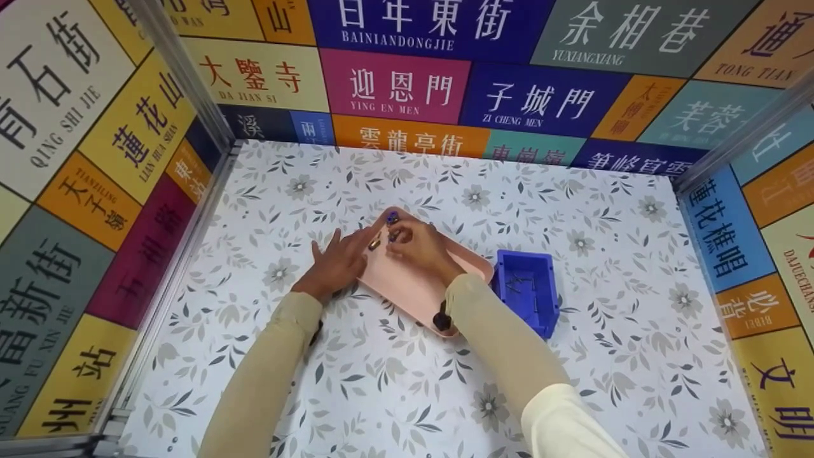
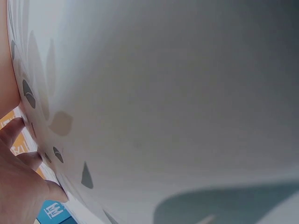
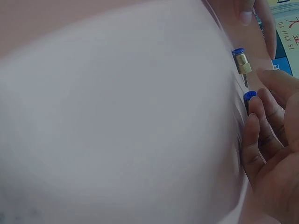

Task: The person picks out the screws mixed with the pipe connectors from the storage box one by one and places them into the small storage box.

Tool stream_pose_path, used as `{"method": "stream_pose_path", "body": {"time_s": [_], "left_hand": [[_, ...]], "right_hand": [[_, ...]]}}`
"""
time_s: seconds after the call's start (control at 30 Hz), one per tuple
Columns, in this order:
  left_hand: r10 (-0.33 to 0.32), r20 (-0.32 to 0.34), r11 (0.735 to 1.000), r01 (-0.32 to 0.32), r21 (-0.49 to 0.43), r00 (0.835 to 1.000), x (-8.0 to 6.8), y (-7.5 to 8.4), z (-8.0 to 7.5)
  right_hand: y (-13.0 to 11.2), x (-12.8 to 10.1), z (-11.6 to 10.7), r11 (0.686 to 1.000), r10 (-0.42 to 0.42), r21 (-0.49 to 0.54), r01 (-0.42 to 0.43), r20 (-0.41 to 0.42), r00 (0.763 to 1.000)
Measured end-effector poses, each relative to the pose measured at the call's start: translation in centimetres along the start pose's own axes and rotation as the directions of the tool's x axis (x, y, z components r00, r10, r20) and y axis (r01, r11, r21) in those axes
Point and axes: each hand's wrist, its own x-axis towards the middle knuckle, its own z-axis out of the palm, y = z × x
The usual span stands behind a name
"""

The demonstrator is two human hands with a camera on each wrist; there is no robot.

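**Both hands at fittings on pink tray**

Centre of the head view: a pink tray [image 1: 407,286] lies on the floral surface [image 1: 394,394], with a blue bin [image 1: 526,294] just beside its right edge. One tray, one bin.

The left hand [image 1: 340,261] lies flat, fingers straight and spread, palm on the surface and fingertips at the tray's left edge, probably steadying it. A brass fitting [image 1: 375,243] lies by its fingertips.

The right hand [image 1: 423,249] is over the tray's upper end, fingers [image 3: 261,121] curled and bunched on a blue-capped fitting [image 3: 249,97]. It looks like a pinch; the grip itself is partly hidden.

In the right wrist view, at upper right, a second fitting [image 3: 242,61], blue cap with a brass body, lies loose on the tray just above the pinched one.

Fittings counted: two clear in the wrist view. The head view hints at two or three at the tray's top, too small to tell.

A dark round piece [image 1: 442,319] sits at the tray's lower edge. The bin holds thin dark parts, count unclear.
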Motion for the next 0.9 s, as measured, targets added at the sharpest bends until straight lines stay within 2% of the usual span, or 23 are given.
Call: {"method": "stream_pose_path", "body": {"time_s": [0.1,0.33,0.5,0.9], "left_hand": [[0.008,-0.006,1.0,-0.009,-0.01,1.0,0.1,0.0,0.0],[-0.045,0.029,0.999,0.046,-0.003,0.999,-0.2,0.1,-0.1],[-0.052,0.027,0.999,0.052,0.004,0.998,-0.3,0.2,-0.2],[-0.071,0.056,0.998,0.071,0.003,0.996,-0.3,0.1,-0.1]], "right_hand": [[0.0,-0.3,-0.2,1.0,0.007,0.013,-0.007,0.001,1.0],[-0.4,-0.8,-1.1,0.999,-0.002,0.045,0.002,0.013,1.0],[-0.6,-1.0,-1.7,0.998,-0.055,0.022,0.055,0.015,0.998],[-0.8,-1.8,-3.2,0.998,-0.061,-0.009,0.061,0.018,0.998]]}}
